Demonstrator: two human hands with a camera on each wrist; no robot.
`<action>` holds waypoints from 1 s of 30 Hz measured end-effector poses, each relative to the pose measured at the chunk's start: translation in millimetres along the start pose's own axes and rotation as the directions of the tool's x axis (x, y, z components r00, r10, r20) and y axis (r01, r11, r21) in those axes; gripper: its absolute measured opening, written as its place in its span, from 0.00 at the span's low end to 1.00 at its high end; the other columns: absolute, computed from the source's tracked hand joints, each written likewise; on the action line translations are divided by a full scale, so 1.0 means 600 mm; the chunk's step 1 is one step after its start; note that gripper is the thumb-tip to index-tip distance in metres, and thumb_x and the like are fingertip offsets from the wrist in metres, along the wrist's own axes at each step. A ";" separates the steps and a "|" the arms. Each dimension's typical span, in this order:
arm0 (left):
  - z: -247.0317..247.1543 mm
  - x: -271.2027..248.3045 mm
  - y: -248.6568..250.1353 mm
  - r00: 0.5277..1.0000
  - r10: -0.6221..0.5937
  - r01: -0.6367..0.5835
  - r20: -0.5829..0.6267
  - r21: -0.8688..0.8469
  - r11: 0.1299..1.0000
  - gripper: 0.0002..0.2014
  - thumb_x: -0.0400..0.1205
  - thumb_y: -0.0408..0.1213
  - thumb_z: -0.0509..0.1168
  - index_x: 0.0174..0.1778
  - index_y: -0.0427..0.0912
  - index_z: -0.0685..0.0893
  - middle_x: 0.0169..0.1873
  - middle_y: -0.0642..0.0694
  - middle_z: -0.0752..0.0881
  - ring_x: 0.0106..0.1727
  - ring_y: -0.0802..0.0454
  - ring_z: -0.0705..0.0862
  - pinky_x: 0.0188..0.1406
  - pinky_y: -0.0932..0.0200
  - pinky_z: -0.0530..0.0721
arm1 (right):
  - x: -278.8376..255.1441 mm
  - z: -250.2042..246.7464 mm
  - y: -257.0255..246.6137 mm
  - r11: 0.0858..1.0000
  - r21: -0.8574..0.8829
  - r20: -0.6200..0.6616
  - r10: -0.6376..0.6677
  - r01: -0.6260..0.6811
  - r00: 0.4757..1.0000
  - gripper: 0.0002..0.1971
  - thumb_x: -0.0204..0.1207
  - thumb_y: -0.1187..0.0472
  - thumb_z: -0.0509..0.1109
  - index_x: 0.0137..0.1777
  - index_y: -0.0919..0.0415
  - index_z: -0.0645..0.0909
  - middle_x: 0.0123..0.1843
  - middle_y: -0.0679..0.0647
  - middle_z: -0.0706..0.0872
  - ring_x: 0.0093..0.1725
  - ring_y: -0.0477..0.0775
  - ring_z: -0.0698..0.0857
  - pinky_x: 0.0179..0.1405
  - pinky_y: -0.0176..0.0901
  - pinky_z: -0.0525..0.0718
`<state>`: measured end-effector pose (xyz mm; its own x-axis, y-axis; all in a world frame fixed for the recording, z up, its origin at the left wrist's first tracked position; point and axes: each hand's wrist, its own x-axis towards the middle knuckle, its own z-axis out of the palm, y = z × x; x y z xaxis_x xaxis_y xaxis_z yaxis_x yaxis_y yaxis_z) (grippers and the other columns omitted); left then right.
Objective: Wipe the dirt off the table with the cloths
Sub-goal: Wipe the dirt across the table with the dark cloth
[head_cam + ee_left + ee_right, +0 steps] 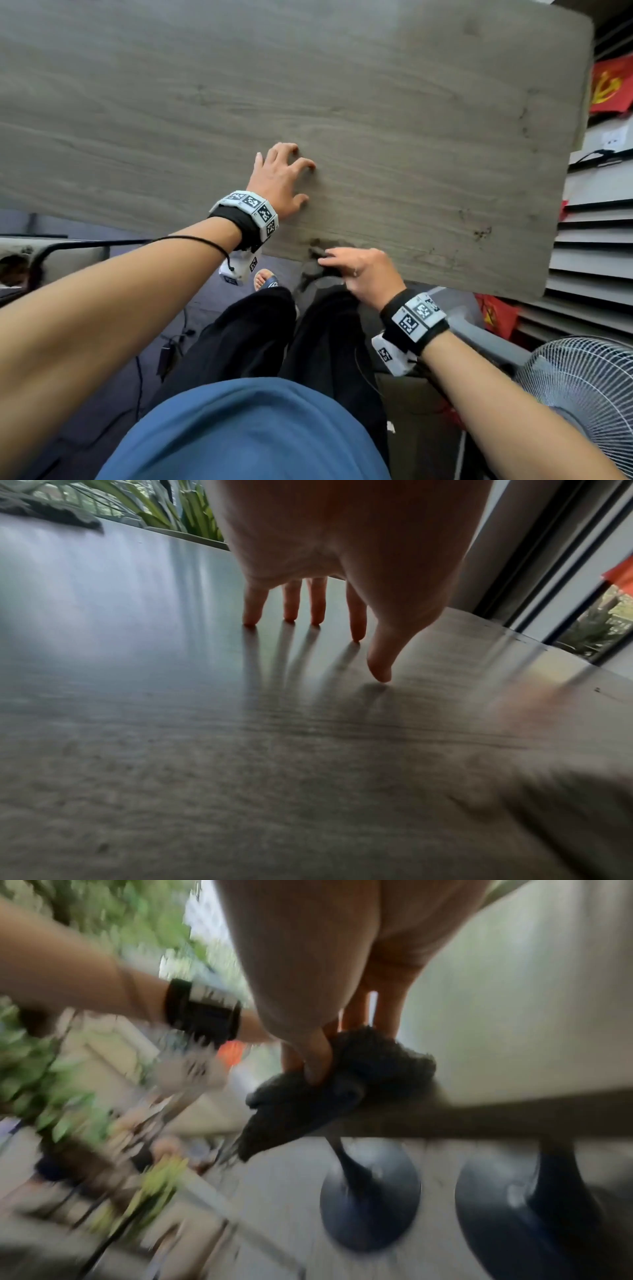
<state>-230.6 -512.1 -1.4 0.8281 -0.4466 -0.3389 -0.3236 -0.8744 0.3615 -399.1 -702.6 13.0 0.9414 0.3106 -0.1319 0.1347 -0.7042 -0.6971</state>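
Note:
The grey wood-grain table (376, 85) fills the head view. My left hand (301, 178) stands on it near the middle, fingers spread, only the fingertips (356, 637) touching the top, holding nothing. My right hand (356, 270) grips a dark grey cloth (317, 255) bunched at the table's near edge. In the right wrist view this cloth (377, 1058) droops over the edge, thumb and fingers pinching it. Dark dirt specks (482, 233) lie near the right end of the table. A second dark cloth (51, 515) lies at the table's far left corner.
A white fan (582, 387) stands at my lower right, beside grey slatted shelving (596, 260) and red flags (611, 85). Under the table are round dark stool bases (369, 1196). Cables (168, 356) lie on the floor at my left. Green plants (178, 509) stand beyond the far edge.

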 end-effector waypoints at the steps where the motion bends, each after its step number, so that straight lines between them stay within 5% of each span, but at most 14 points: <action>1: 0.004 0.000 0.007 1.000 0.003 -0.004 0.017 0.022 1.000 0.34 0.74 0.49 0.77 0.77 0.52 0.76 0.80 0.39 0.66 0.83 0.38 0.61 0.80 0.32 0.60 | 0.025 -0.028 0.009 0.999 0.031 -0.106 0.046 -0.043 0.993 0.21 0.66 0.71 0.67 0.55 0.52 0.91 0.58 0.52 0.90 0.58 0.51 0.89 0.59 0.47 0.86; 4: 0.010 -0.003 0.019 0.999 0.003 -0.006 0.039 0.076 0.997 0.38 0.73 0.51 0.77 0.79 0.50 0.72 0.81 0.38 0.63 0.84 0.36 0.59 0.81 0.33 0.59 | 0.108 -0.108 0.064 0.978 0.033 -0.377 0.205 -0.208 0.903 0.16 0.73 0.67 0.68 0.56 0.52 0.91 0.57 0.54 0.90 0.59 0.50 0.88 0.64 0.41 0.82; 8: 0.017 -0.006 0.026 0.999 0.024 -0.029 0.043 0.111 0.993 0.42 0.72 0.55 0.76 0.81 0.51 0.69 0.82 0.38 0.61 0.84 0.35 0.57 0.83 0.32 0.57 | 0.140 -0.125 0.141 0.895 -0.086 -0.369 0.379 -0.437 0.849 0.16 0.75 0.64 0.69 0.59 0.48 0.89 0.60 0.51 0.89 0.62 0.53 0.86 0.66 0.39 0.79; 13: 0.036 -0.009 0.053 0.999 0.031 -0.038 0.045 0.174 0.984 0.43 0.73 0.60 0.70 0.83 0.51 0.63 0.84 0.38 0.57 0.87 0.34 0.51 0.82 0.25 0.52 | 0.026 -0.029 0.107 0.928 -0.119 -0.435 0.270 -0.353 0.859 0.20 0.70 0.70 0.70 0.57 0.49 0.89 0.61 0.51 0.89 0.61 0.54 0.88 0.63 0.50 0.84; 19: 0.046 0.011 0.112 0.993 0.091 -0.104 0.074 0.189 0.976 0.41 0.74 0.63 0.69 0.83 0.58 0.64 0.85 0.41 0.56 0.87 0.34 0.51 0.78 0.17 0.53 | -0.122 0.027 0.054 0.947 -0.052 -0.209 0.300 -0.317 0.931 0.27 0.62 0.75 0.70 0.57 0.48 0.90 0.62 0.48 0.88 0.64 0.49 0.85 0.66 0.53 0.83; 24: 0.053 0.035 0.174 0.975 0.148 -0.183 0.165 0.220 0.958 0.40 0.74 0.63 0.69 0.83 0.65 0.62 0.86 0.49 0.53 0.87 0.38 0.48 0.69 0.08 0.55 | -0.095 -0.071 0.056 0.915 0.188 -0.235 0.394 -0.356 0.889 0.18 0.68 0.70 0.72 0.52 0.49 0.92 0.52 0.51 0.92 0.53 0.48 0.90 0.59 0.47 0.86; 27: 0.054 0.046 0.196 0.979 0.101 -0.138 0.178 0.213 0.967 0.42 0.73 0.64 0.70 0.83 0.65 0.61 0.86 0.51 0.53 0.87 0.38 0.48 0.67 0.07 0.57 | -0.016 -0.175 0.094 0.938 0.152 -0.417 0.346 -0.311 0.840 0.15 0.69 0.68 0.72 0.52 0.52 0.92 0.51 0.51 0.92 0.53 0.46 0.90 0.61 0.38 0.83; 30: 0.050 0.056 0.208 0.977 0.048 -0.093 0.207 0.212 0.973 0.47 0.69 0.65 0.74 0.83 0.67 0.58 0.85 0.53 0.51 0.86 0.39 0.48 0.66 0.08 0.59 | 0.075 -0.267 0.170 0.904 0.096 -0.473 0.409 -0.416 0.780 0.18 0.66 0.63 0.73 0.57 0.51 0.90 0.54 0.52 0.92 0.56 0.47 0.88 0.64 0.30 0.78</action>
<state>-256.6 -641.6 6.4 0.6985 -0.5179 -0.4938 -0.4890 -0.8493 0.1991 -293.5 -862.9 49.0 0.9359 -0.3479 -0.0547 -0.2996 -0.7046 -0.6433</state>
